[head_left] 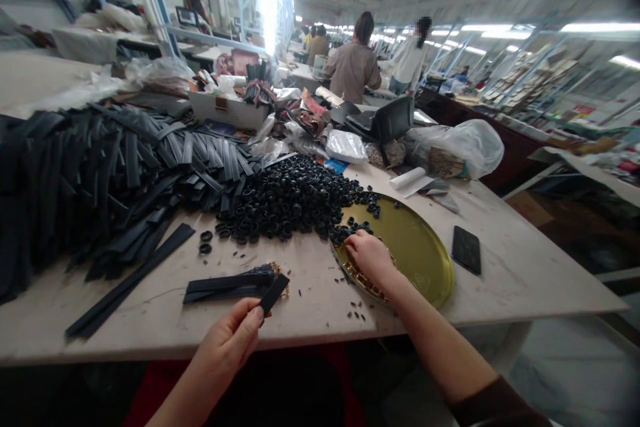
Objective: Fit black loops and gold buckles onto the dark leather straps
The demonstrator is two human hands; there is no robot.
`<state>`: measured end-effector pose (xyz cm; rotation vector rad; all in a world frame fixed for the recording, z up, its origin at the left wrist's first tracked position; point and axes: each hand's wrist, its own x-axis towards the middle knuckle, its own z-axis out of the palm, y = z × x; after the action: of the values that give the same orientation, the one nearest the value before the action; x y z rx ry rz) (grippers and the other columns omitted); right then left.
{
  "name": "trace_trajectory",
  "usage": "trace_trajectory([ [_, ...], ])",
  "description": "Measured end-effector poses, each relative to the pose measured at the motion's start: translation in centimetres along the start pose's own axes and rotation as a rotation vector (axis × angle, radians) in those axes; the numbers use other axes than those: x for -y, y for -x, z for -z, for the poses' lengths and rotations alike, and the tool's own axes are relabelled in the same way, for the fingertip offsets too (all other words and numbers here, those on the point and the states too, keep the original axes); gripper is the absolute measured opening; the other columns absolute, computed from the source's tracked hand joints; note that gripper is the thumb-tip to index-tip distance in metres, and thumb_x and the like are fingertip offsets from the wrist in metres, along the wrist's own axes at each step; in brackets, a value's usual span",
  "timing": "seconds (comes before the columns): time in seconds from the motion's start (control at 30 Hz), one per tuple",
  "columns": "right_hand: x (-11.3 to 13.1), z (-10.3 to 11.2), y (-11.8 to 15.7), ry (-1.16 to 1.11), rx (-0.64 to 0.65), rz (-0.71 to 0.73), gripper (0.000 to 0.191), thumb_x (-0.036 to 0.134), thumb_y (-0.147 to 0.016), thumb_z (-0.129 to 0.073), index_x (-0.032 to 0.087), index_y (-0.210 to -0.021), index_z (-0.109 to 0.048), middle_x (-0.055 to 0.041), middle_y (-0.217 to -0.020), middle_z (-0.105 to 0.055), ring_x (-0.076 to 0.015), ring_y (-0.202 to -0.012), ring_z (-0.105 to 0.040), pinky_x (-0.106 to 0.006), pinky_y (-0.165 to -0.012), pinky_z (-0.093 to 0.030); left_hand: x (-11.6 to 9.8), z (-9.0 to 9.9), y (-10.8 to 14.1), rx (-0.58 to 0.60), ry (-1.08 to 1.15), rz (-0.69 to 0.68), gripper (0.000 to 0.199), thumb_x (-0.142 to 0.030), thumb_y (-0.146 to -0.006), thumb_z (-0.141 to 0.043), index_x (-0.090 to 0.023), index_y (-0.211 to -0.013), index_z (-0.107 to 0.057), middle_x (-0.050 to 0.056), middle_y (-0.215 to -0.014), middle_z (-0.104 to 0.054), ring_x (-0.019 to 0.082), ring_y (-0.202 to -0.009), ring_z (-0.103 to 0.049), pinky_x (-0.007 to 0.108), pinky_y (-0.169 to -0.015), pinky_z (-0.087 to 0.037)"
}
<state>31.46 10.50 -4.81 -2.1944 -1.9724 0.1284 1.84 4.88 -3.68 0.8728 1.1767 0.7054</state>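
Observation:
My left hand (235, 330) pinches a short black strap (275, 293) between thumb and fingers, just above the table's front edge. Under the strap's far end lies a small bundle of black straps (220, 287) with gold buckles (279, 273) at its right end. My right hand (369, 255) reaches into a round gold tray (425, 247), fingers closed together among gold buckles (357, 275) and black loops. Whatever those fingers hold is hidden. A large heap of small black loops (290, 200) spills onto the tray's left rim.
A big pile of black straps (125, 173) covers the table's left side, with two long straps (135, 280) in front. A phone (466, 250) lies right of the tray. Plastic bags (465, 147), a box (225, 110) and scraps crowd the back. People (353, 63) stand beyond.

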Motion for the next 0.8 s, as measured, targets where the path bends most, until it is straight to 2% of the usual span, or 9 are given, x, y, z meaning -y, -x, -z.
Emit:
trace_trajectory([
  [0.13, -0.5, -0.8, -0.2, 0.003, 0.059, 0.029, 0.011, 0.021, -0.079, -0.053, 0.018, -0.074, -0.062, -0.0052, -0.083, -0.060, -0.0163, -0.077, -0.056, -0.025, -0.070, -0.037, 0.6, 0.4, -1.0, 0.066, -0.032, 0.013, 0.040, -0.054, -0.064, -0.062, -0.019, -0.082, -0.052, -0.010, -0.048, -0.026, 0.004, -0.040, -0.022, 0.013, -0.036, -0.017],
  [0.2, -0.9, -0.6, 0.1, -0.006, 0.072, 0.026, 0.009, 0.024, -0.078, -0.056, 0.018, -0.083, -0.061, -0.0048, -0.088, -0.060, -0.0162, -0.081, -0.056, -0.024, -0.071, -0.037, 0.9, 0.7, -1.2, 0.083, -0.044, 0.016, 0.041, -0.054, -0.066, -0.060, -0.019, -0.084, -0.052, -0.011, -0.047, -0.027, 0.004, -0.039, -0.022, 0.014, -0.036, -0.016],
  [0.3, -1.5, -0.1, 0.3, -0.025, 0.107, 0.019, 0.020, 0.027, -0.075, -0.060, 0.017, -0.092, -0.059, -0.0065, -0.093, -0.059, -0.0182, -0.086, -0.055, -0.026, -0.072, -0.037, 1.0, 0.8, -1.4, 0.098, -0.059, 0.028, 0.039, -0.054, -0.068, -0.059, -0.018, -0.083, -0.052, -0.011, -0.047, -0.027, 0.003, -0.038, -0.022, 0.014, -0.036, -0.015],
  [0.47, -1.6, -0.2, -0.5, -0.095, 0.138, -0.013, 0.010, 0.027, -0.071, -0.061, 0.018, -0.073, -0.059, -0.0054, -0.083, -0.060, -0.0183, -0.077, -0.054, -0.027, -0.065, -0.035, 1.1, 0.3, -1.2, 0.148, -0.065, 0.015, 0.040, -0.055, -0.067, -0.059, -0.018, -0.082, -0.051, -0.011, -0.046, -0.026, 0.004, -0.038, -0.022, 0.016, -0.036, -0.015],
  [0.57, -1.3, -0.2, -0.7, -0.152, 0.133, -0.035, 0.009, 0.021, -0.068, -0.061, 0.018, -0.064, -0.055, -0.0031, -0.072, -0.058, -0.0163, -0.068, -0.053, -0.026, -0.060, -0.034, 0.9, 0.2, -0.5, 0.162, -0.114, -0.009, 0.038, -0.055, -0.070, -0.054, -0.018, -0.078, -0.049, -0.010, -0.044, -0.031, 0.004, -0.036, -0.023, 0.016, -0.036, -0.016],
  [0.7, 1.0, 1.1, 0.8, -0.298, 0.105, -0.017, 0.008, 0.024, -0.075, -0.054, 0.018, -0.070, -0.053, -0.0002, -0.070, -0.058, -0.0124, -0.064, -0.052, -0.023, -0.058, -0.037, -0.7, -0.2, 1.0, 0.134, -0.248, -0.081, 0.031, -0.049, -0.075, -0.049, -0.018, -0.078, -0.047, -0.008, -0.050, -0.043, 0.004, -0.036, -0.027, 0.017, -0.036, -0.017],
  [0.8, 4.8, 2.4, 3.1, -0.732, 0.234, 0.013, 0.021, 0.037, -0.078, -0.051, 0.017, -0.071, -0.052, 0.0016, -0.062, -0.055, -0.0104, -0.056, -0.050, -0.023, -0.055, -0.039, -2.4, -1.0, 1.7, 0.119, -0.333, -0.180, 0.027, -0.044, -0.075, -0.052, -0.018, -0.080, -0.051, -0.008, -0.053, -0.043, 0.006, -0.042, -0.032, 0.018, -0.040, -0.025],
])
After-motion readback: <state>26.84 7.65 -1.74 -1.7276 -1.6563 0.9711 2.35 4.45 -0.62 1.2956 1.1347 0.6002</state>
